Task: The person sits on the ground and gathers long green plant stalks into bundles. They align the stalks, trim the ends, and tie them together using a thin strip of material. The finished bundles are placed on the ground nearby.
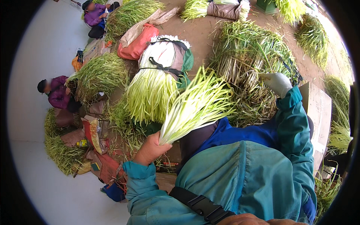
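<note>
My bare left hand (152, 148) grips a fanned handful of pale yellow-green leafy stalks (197, 105) by their white ends. Gloved in white, my right hand (277, 83) reaches to a large heap of untrimmed green stalks (253, 56) on the right; its fingertips are at a stalk, and whether they pinch it I cannot tell. Beyond my left hand lies a thick bundle of white-and-yellow stalks (157, 81), tied with black straps (161, 67) and partly wrapped in brown and green cloth.
A cardboard box (317, 112) stands at my right. Two people in purple, one seated at the left (59, 92) and one at the top left (95, 17), are beside other stalk heaps (98, 76). A red sack (137, 42) lies behind the tied bundle. Another wrapped bundle (225, 10) is farther off.
</note>
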Motion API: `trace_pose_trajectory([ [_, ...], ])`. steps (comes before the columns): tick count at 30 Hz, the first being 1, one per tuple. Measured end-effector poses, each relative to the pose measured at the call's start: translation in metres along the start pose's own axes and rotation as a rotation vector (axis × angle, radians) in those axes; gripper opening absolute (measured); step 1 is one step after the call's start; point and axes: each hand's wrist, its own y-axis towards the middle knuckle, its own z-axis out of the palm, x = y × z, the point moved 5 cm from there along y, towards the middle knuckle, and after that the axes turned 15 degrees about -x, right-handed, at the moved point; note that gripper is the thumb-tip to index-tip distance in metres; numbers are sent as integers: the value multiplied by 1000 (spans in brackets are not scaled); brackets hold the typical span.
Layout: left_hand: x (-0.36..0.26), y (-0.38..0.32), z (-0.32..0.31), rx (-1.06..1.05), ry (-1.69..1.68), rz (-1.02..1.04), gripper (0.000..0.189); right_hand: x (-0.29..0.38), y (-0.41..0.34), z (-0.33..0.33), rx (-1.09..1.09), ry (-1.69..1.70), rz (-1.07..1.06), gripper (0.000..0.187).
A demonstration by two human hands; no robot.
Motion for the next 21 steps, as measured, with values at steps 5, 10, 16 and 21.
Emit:
trace_pose_trajectory([
  [5, -78, -11, -2, -249, 836, 484, 41, 122, -36, -106, -459, 559, -480, 57],
  [10, -101, -41, -8, -218, 1056, 433, 24, 283, -108, -79, -279, 795, -1244, 103],
  [16, -84, -52, -31, -116, 799, 251, 26, 288, -105, 47, -155, 389, -1292, 72],
  [21, -73, -66, -52, -189, 624, 130, 36, 282, -95, 43, -462, 271, -1264, 51],
])
